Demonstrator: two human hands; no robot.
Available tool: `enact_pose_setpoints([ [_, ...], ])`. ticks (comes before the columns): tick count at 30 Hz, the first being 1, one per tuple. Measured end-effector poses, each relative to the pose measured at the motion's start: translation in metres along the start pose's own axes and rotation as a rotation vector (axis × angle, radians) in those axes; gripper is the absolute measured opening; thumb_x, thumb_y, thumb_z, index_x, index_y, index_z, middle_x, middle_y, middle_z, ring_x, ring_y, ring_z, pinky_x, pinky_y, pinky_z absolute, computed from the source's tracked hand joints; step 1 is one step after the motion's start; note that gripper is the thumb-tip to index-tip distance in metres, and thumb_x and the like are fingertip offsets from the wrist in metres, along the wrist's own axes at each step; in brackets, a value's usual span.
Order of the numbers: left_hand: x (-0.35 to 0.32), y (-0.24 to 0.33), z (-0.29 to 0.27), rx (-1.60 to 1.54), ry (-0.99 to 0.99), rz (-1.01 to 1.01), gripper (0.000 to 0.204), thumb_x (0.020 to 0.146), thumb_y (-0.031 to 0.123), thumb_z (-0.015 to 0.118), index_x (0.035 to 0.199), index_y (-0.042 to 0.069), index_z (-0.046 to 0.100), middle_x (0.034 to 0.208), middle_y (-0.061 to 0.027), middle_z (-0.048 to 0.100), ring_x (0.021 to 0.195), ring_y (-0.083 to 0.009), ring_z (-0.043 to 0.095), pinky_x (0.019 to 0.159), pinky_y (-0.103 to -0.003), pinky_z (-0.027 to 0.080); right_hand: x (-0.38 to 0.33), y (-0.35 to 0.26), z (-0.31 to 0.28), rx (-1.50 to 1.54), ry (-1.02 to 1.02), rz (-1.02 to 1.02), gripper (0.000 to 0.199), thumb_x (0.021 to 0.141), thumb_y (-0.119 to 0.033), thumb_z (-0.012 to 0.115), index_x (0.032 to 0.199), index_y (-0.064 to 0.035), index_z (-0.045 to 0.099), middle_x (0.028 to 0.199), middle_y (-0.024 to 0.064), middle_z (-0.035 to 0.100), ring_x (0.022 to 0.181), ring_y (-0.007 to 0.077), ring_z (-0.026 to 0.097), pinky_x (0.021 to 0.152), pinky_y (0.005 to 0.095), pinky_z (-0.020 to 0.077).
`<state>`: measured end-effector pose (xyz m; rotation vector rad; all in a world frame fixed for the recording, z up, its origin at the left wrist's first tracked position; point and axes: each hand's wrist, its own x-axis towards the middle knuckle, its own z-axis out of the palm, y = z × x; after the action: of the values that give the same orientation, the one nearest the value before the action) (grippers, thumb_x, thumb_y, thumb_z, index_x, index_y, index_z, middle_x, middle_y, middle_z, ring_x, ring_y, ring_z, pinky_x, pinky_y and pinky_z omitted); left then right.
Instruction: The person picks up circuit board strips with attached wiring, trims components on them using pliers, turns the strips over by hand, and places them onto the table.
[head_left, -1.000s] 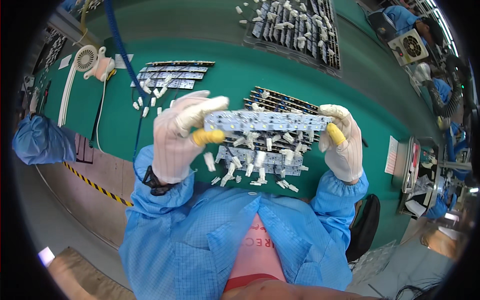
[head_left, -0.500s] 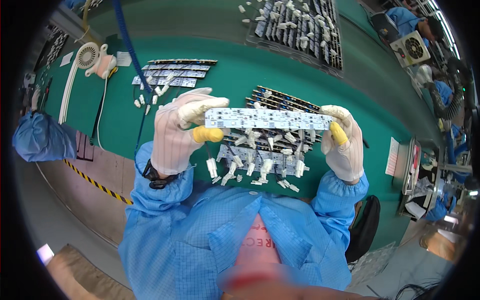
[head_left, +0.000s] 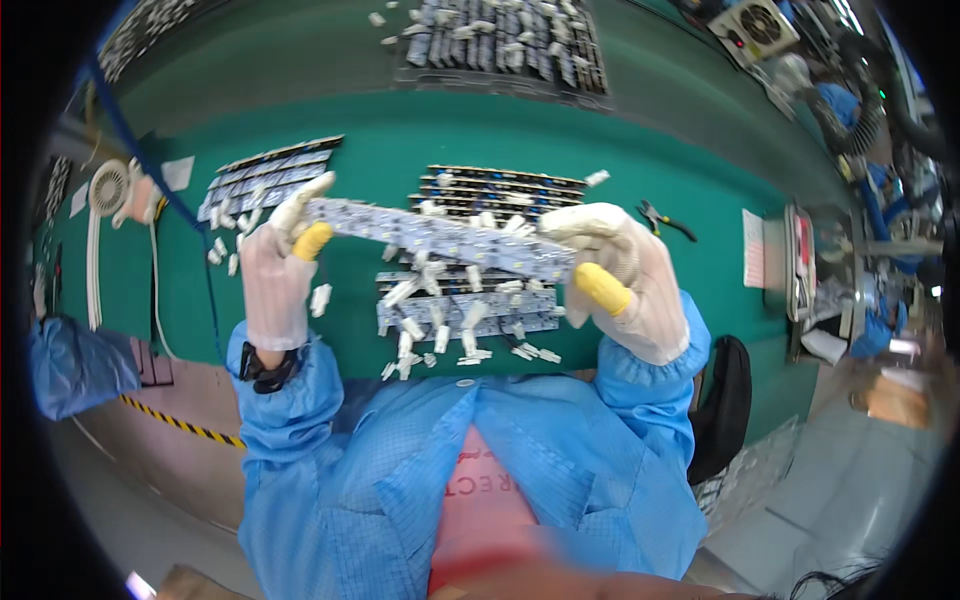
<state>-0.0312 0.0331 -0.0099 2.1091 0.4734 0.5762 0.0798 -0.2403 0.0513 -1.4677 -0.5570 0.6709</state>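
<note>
A long narrow white circuit board (head_left: 440, 238) is stretched between my two hands above the bench, its left end higher than its right. My left hand (head_left: 280, 280), in a pale glove with a yellow thumb cover, pinches the left end. At the right end, my right hand (head_left: 630, 280), gloved the same way, grips it between thumb and fingers. Behind the held board lies a row of dark-edged boards (head_left: 500, 190). Under and in front of it, more white boards (head_left: 510, 325) lie with cables and white plug connectors (head_left: 470, 340) spread over them.
Another group of boards (head_left: 275, 175) with connectors lies at the left. A clear tray (head_left: 500, 91) full of boards stands at the back. Pliers (head_left: 665, 222) rest right of my right hand. A small fan (head_left: 110, 188) stands far left, and a blue coiled hose (head_left: 150, 150) hangs there.
The board has gone from nearly level to tilted, its right end now lower. The whole view has shifted, and the pliers, mostly hidden before, now show. Both hands keep their hold.
</note>
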Motion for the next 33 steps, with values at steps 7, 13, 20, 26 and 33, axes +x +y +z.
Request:
enact_pose_setpoints([
  [7, -0.002, 0.009, 0.0, 0.028, -0.021, -0.04, 0.044, 0.088, 0.039, 0.058, 0.117, 0.007, 0.062, 0.071, -0.0017, 0.055, 0.063, -0.0082, 0.043, 0.057, -0.025, 0.036, 0.001, -0.004, -0.004, 0.045, -0.044, 0.005, 0.053, 0.083, -0.035, 0.066, 0.115, 0.0039, 0.051, 0.093, 0.0118, 0.062, 0.056, 0.0089, 0.054, 0.051, 0.0196, 0.0418],
  [13, -0.016, 0.014, -0.004, -0.492, -0.01, 0.031, 0.051, 0.084, 0.028, 0.066, 0.118, -0.007, 0.055, 0.1, -0.0151, 0.065, 0.088, -0.016, 0.062, 0.079, -0.025, 0.048, 0.01, 0.004, -0.012, -0.16, 0.094, -0.027, 0.049, 0.085, -0.039, 0.062, 0.113, 0.0008, 0.054, 0.075, 0.0052, 0.059, 0.052, 0.0077, 0.049, 0.049, 0.0199, 0.0369],
  [20, -0.022, 0.033, -0.008, -0.603, -0.182, 0.09, 0.054, 0.083, 0.026, 0.066, 0.121, -0.008, 0.05, 0.094, -0.0157, 0.066, 0.085, -0.0196, 0.065, 0.078, -0.029, 0.05, 0.023, 0.021, -0.015, -0.179, 0.152, -0.011, 0.042, 0.089, -0.033, 0.058, 0.114, 0.0, 0.054, 0.065, 0.0028, 0.054, 0.05, 0.0068, 0.045, 0.049, 0.0195, 0.0355],
  [26, -0.01, 0.003, -0.006, -0.729, -0.323, 0.062, 0.041, 0.089, 0.027, 0.059, 0.112, -0.006, 0.054, 0.087, -0.0141, 0.068, 0.085, -0.0191, 0.066, 0.087, -0.033, 0.046, 0.036, 0.038, -0.004, -0.196, 0.2, -0.056, 0.045, 0.095, -0.038, 0.046, 0.116, 0.0014, 0.051, 0.071, 0.0043, 0.058, 0.058, 0.0086, 0.051, 0.055, 0.0215, 0.0409],
  [33, -0.006, 0.004, 0.007, -0.479, -0.149, -0.033, 0.025, 0.086, 0.007, 0.05, 0.106, -0.003, 0.059, 0.095, -0.0138, 0.066, 0.082, -0.0169, 0.065, 0.071, -0.025, 0.049, 0.024, 0.025, -0.017, -0.45, 0.136, -0.058, 0.035, 0.095, -0.035, 0.046, 0.089, -0.0011, 0.055, 0.056, 0.0008, 0.055, 0.044, 0.0074, 0.049, 0.042, 0.0213, 0.0376],
])
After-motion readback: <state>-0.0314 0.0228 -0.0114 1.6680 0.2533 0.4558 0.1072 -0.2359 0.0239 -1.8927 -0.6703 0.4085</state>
